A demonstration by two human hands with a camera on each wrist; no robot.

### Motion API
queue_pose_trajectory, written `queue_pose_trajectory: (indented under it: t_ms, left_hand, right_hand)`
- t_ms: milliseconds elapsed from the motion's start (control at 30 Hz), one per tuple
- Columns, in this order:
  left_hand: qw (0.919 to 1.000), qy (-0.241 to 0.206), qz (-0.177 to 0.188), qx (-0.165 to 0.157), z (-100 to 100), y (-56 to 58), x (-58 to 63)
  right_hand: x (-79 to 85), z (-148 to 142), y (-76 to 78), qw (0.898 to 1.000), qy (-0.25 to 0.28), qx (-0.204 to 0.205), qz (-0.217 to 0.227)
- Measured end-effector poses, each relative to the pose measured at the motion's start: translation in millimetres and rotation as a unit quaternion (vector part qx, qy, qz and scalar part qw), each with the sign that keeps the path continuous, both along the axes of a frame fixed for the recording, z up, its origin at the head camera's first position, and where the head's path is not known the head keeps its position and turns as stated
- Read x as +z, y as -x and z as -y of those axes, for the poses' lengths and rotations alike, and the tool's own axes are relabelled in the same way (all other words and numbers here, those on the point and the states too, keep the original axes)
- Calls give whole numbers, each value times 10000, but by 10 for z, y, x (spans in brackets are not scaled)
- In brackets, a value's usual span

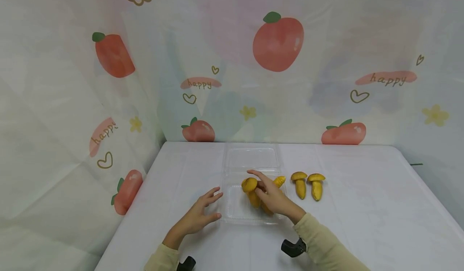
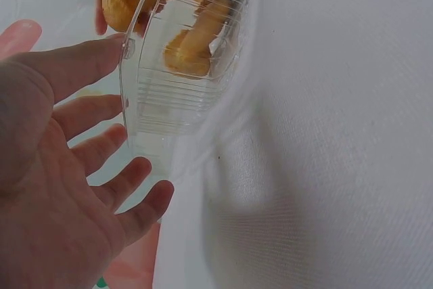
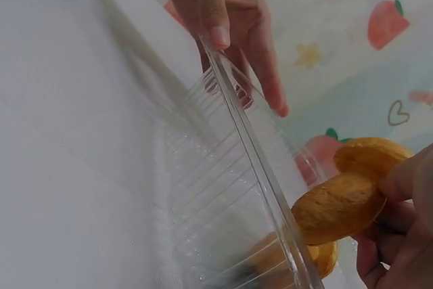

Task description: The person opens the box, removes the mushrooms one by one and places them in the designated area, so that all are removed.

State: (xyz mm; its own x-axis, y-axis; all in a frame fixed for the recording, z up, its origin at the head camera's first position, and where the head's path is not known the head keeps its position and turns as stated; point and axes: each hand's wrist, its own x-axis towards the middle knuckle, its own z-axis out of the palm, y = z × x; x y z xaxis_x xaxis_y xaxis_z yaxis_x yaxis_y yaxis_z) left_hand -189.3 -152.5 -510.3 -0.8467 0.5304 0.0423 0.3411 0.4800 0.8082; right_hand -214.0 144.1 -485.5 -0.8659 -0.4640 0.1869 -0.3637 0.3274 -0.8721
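Observation:
A hinged clear plastic container (image 1: 235,214) lies opened out on the table, its lid (image 1: 251,158) at the back. Over it, my right hand (image 1: 273,196) pinches a yellow mushroom (image 1: 249,185) between thumb and fingers, cap to the left. Partly covered by that hand, another yellow mushroom (image 1: 279,181) shows at the container's right side. Through the clear wall in the left wrist view, a mushroom (image 2: 188,53) appears inside. My left hand (image 1: 197,216) is spread at the container's left edge, fingertips right by the rim (image 2: 126,65), holding nothing.
Two more yellow mushrooms, one (image 1: 299,185) beside the other (image 1: 316,187), lie on the white tablecloth (image 1: 362,214) right of the container. Behind the table hangs a fruit-printed curtain (image 1: 232,61). Black wrist devices (image 1: 293,248) sit below both sleeves.

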Motion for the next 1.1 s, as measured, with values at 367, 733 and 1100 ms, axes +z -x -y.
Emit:
queue_pose_trajectory:
  t_ms: [367,733,1100]
  left_hand:
    - [10000,-11,27,-16,3,1,9]
    - [9999,-4,102,42,13,-13,11]
    - [10000,48,-11,32,-2,-7,-9]
  right_hand:
    - [-37,-63,43,9971,687,-37,332]
    - [9,-117,-4,9941,910,-211,548]
    - [53,-310,-66,9957,885,-264,-45]
